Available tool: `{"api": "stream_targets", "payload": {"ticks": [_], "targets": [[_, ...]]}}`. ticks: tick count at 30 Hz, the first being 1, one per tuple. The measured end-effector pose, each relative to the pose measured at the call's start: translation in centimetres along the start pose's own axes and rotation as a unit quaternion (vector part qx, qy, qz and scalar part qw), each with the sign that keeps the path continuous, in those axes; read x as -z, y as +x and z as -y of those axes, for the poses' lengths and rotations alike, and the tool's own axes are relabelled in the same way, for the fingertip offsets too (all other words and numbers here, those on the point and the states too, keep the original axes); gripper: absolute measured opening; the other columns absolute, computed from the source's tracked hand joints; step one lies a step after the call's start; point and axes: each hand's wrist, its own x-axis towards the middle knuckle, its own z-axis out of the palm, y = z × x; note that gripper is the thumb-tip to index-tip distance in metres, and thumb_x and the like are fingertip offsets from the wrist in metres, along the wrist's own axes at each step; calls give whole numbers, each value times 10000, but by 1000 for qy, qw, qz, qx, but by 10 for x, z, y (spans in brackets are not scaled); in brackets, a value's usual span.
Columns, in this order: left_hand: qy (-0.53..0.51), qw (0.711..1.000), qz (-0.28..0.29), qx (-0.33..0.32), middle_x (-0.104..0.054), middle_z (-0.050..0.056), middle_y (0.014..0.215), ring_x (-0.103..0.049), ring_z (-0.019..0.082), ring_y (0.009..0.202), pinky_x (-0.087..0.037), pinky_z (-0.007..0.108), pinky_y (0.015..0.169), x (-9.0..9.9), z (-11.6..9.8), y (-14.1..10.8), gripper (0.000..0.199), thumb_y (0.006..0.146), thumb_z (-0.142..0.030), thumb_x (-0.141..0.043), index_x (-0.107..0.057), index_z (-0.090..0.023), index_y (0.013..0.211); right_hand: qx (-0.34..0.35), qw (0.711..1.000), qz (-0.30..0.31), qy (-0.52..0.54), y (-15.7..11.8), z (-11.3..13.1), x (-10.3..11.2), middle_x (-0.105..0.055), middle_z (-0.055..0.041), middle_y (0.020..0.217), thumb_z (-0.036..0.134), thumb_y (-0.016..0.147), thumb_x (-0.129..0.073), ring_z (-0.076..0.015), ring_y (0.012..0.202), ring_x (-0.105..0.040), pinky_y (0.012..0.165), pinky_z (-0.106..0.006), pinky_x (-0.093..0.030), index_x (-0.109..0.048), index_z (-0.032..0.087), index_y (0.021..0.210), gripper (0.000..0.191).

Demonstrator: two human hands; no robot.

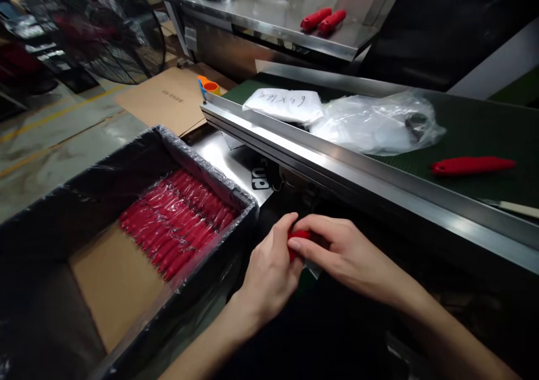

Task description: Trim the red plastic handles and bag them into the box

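Two hands share one small red piece (302, 234), held low between the black-lined bin (84, 179) and the metal rail (362, 173). The left hand (272, 265) has its fingers curled closed around it; the right hand (337, 245) pinches its upper end, thumb and forefinger nearly together. A steady left grip would suit this best, leaving the right thumb and forefinger to do the fine work, with both hands kept clear of the rail's edge. Most of the red piece is covered by the fingers, so its full shape cannot be told. Something pale, perhaps a bit of film, shows beneath the hands, and a light-coloured handle (520, 208) is cut off at the right edge.
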Motion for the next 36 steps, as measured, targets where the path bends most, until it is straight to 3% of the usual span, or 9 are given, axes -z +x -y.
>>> {"api": "stream_targets", "payload": {"ticks": [2, 6, 8, 10, 14, 23, 31, 34, 36], "targets": [[10, 1000, 4, -4, -631, 51, 1060, -614, 231, 895, -440, 395, 841, 2, 2, -1, 591, 839, -183, -563, -368, -291, 1386, 28, 999, 18, 10, 1, 4, 3, -630, 45, 752, 286, 971, -516, -81, 638, -558, 608, -207, -426, -646, 213, 860, 186], [-17, 998, -39, 55, -618, 18, 918, -596, 204, 791, -442, 364, 766, 11, 10, 8, 489, 799, -159, -584, -438, -245, 1259, 31, 977, -205, -45, -22, 6, 10, -683, 47, 824, 269, 940, -594, -90, 686, -625, 640, -195, -479, -679, 271, 969, 89], [-63, 993, -46, 92, -591, -17, 791, -576, 163, 696, -445, 297, 669, 15, 16, 15, 292, 794, -173, -595, -489, -215, 1064, 47, 961, -257, -89, -39, 7, 11, -703, 24, 904, 249, 922, -615, -114, 730, -655, 672, -209, -518, -673, 282, 1046, 141], [-110, 985, -48, 122, -566, -30, 717, -552, 133, 640, -431, 245, 594, 16, 22, 20, 153, 784, -202, -621, -499, -201, 876, 107, 955, -237, -145, -54, 6, 8, -708, -8, 972, 200, 913, -600, -144, 776, -676, 706, -240, -551, -653, 267, 1104, 209], [-188, 966, -40, 174, -565, -21, 622, -544, 117, 546, -436, 221, 519, 13, 24, 24, 176, 787, -284, -651, -518, -175, 750, 213, 917, -214, -259, -66, 2, -4, -712, -65, 946, 154, 895, -587, -165, 759, -686, 658, -260, -558, -653, 199, 1096, 217], [-269, 946, -23, 177, -633, 10, 756, -640, 150, 685, -573, 292, 684, 5, 14, 8, 190, 819, -331, -652, -586, -153, 832, 215, 904, -224, -292, -67, -14, -24, -692, -116, 1020, -6, 830, -634, -191, 926, -653, 751, -295, -558, -629, 133, 1202, 398], [-134, 986, -74, 64, -613, 12, 784, -572, 145, 710, -475, 273, 675, 10, 20, 2, 143, 929, -285, -562, -635, -182, 863, 288, 908, -79, -293, -79, -43, -26, -625, -197, 1278, 13, 883, -420, -308, 1234, -565, 939, -452, -563, -530, 47, 1353, 484], [-76, 994, -71, -21, -617, 31, 864, -577, 161, 818, -446, 291, 764, 11, 24, -2, 129, 928, -193, -548, -654, -193, 855, 292, 897, -77, -322, -73, -44, -28, -653, -187, 1237, 13, 881, -415, -306, 1167, -616, 894, -450, -584, -575, 57, 1297, 448], [-60, 993, -78, -59, -610, 35, 875, -581, 157, 822, -450, 284, 763, 11, 26, -6, 139, 934, -164, -527, -652, -192, 881, 294, 896, -118, -313, -68, -41, -33, -690, -197, 1140, -10, 858, -454, -297, 1065, -666, 824, -428, -603, -610, 44, 1232, 409]]}}
